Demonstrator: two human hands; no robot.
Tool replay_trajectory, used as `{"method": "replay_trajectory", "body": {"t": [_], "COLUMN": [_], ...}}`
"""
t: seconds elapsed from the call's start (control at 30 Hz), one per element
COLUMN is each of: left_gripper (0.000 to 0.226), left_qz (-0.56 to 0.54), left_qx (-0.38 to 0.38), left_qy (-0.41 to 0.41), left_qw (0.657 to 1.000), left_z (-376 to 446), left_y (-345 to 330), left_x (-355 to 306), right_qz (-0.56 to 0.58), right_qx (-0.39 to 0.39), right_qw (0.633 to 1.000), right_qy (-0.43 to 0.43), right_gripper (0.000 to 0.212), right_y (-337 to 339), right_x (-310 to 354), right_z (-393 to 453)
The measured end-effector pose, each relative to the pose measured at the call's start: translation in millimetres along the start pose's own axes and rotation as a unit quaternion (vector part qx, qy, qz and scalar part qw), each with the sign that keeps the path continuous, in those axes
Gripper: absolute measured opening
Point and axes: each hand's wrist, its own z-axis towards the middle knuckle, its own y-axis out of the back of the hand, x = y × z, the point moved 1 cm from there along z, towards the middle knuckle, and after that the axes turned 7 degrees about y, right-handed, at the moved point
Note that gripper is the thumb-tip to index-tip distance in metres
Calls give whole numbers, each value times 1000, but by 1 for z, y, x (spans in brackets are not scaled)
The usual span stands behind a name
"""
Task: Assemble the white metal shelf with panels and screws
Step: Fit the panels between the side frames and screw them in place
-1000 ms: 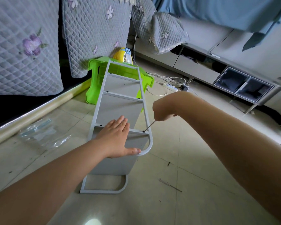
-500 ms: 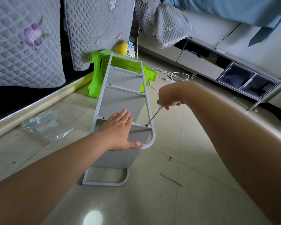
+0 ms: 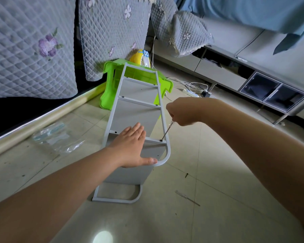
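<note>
The white metal shelf [image 3: 137, 109] lies on its side on the tiled floor, its upper side frame facing me, with white panels between the two frames. My left hand [image 3: 130, 146] rests flat on the nearest crossbar, fingers straight, thumb on the frame's rounded corner. My right hand [image 3: 181, 113] grips a thin screwdriver [image 3: 166, 131] whose tip sits on a dark screw [image 3: 161, 140] at the right end of that crossbar. A loose black screw [image 3: 186, 175] lies on the floor to the right of the shelf.
A green plastic stool [image 3: 112, 76] stands behind the shelf's far end, with a yellow fan [image 3: 140, 57] beyond it. Clear plastic bags [image 3: 58, 139] lie to the left. A thin metal tool [image 3: 187, 198] lies on the floor at right. Cables, a power strip [image 3: 193, 93] and a low cabinet [image 3: 253, 85] are further back.
My right hand has lifted a little and shifted the screwdriver's angle, its tip staying on the screw. My left hand keeps pressing the same crossbar. The view has shifted slightly.
</note>
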Motion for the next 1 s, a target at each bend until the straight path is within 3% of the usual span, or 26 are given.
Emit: {"method": "replay_trajectory", "body": {"t": [0.23,0.43,0.63,0.8,1.0], "left_gripper": [99,99,99,100,101], "left_qz": [0,5,-5,-5,-15], "left_qx": [-7,-5,-1,-2,-10], "left_qy": [3,0,-3,-4,-4], "left_qw": [1000,1000,1000,1000,1000], "left_z": [1,-1,0,1,3], "left_y": [2,0,1,0,1], "left_x": [-1,-3,-3,0,0], "right_qz": [18,40,66,39,27], "right_qx": [-32,4,2,18,-34], "right_qw": [999,997,997,999,999], "right_qy": [11,-72,-31,-20,4], "right_gripper": [26,34,21,29,31], "right_y": [3,10,9,4,3], "right_x": [3,13,21,6,-2], "right_z": [4,22,15,1,2]}}
